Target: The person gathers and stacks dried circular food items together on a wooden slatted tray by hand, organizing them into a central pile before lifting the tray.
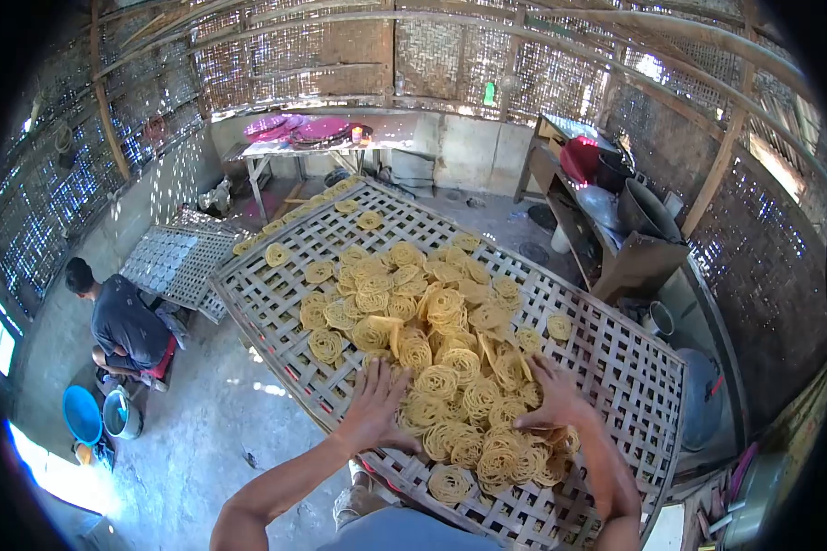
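Observation:
A large woven lattice tray [616, 367] lies in front of me, with a heap of round yellow noodle-like discs [459, 367] on it. At the left side of the heap, my left hand [377, 404] rests with spread fingers against the discs. On the opposite side my right hand [556, 399] touches the heap, its fingers apart and thumb toward the middle. Neither hand grips a disc. Some single discs lie apart from the heap, and a row of them lines the tray's far left edge.
A co-worker [129, 321] sits low at the left beside another lattice tray [184, 266]. Near them are a blue basin [83, 415] and a metal pot [121, 415]. A table [390, 138] stands at the back, and a wooden bench [616, 243] with dark pots at the right.

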Demonstrator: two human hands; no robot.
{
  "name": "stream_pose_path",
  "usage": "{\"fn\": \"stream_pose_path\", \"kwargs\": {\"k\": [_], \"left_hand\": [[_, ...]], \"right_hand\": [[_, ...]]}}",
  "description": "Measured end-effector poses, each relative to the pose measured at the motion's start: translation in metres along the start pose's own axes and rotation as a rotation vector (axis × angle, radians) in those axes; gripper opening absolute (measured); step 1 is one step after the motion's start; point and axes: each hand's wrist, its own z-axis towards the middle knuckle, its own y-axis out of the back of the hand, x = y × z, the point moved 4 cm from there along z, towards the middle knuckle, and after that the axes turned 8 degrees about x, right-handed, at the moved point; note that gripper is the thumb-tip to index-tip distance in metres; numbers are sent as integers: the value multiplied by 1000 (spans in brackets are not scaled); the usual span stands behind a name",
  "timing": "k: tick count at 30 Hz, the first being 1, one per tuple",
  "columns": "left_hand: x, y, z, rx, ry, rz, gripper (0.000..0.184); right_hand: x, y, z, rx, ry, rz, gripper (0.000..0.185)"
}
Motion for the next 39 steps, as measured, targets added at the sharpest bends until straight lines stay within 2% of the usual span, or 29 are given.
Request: {"fn": "stream_pose_path", "kwargs": {"k": [1,4,5,7,10,11,13,14,15,16,18,19,22,23,24,26,27,29,30,32,33,36,37,39], "left_hand": [[-11,5,9,15,-22,-62,136],[-24,-34,46,-112,-70,-140,130],[-38,-18,53,-149,-36,-206,121],[-50,-10,71,-148,-90,-326,118],[-62,7,82,-242,-159,-457,104],[-66,18,84,-256,-163,-476,101],[-82,48,85,-351,-220,-569,88],[-85,58,89,-376,-249,-546,88],[-88,66,93,-398,-281,-524,88],[-92,71,97,-418,-314,-503,87],[-77,65,110,-326,-275,-612,89],[-75,74,109,-308,-271,-646,89],[-46,85,114,-233,-246,-607,92],[-26,83,119,-220,-224,-582,92],[-9,81,125,-208,-201,-555,92],[22,67,139,-258,-35,-289,92],[29,61,144,-284,46,-156,93],[26,53,153,-217,118,-173,95],[21,48,158,-179,147,-179,96],[5,34,167,-125,79,-156,89],[-4,27,168,-99,47,-145,85],[-36,15,162,-257,-205,-360,70],[-46,16,159,-329,-255,-401,60],[-64,20,153,-369,-324,-277,59]], "right_hand": [[9,-8,-3,-28,-13,-66,146],[42,-14,10,-125,90,166,146],[51,-10,13,-148,67,201,141],[65,0,19,-195,29,276,133],[73,19,15,-205,183,707,116],[74,20,14,-285,165,763,96],[52,13,31,-310,202,833,88],[46,17,33,-325,214,869,83],[40,27,31,-376,263,766,74],[43,42,21,-378,215,708,73],[55,72,-7,-385,119,595,71],[56,80,-14,-368,186,617,79],[47,79,-46,-428,93,242,92],[45,73,-55,-251,12,269,114],[44,60,-61,-208,-41,123,119],[45,20,-77,-113,-145,-171,130],[45,-1,-81,-87,-148,-166,132],[45,-37,-77,-33,-160,-150,137],[45,-41,-71,-65,-152,-142,136],[54,-42,-62,-134,-145,-121,133],[60,-36,-55,-141,-183,-117,123],[67,-22,-37,-260,-123,28,108],[73,-13,-39,-298,-115,79,98],[69,-15,-35,-380,-103,40,85]]}}
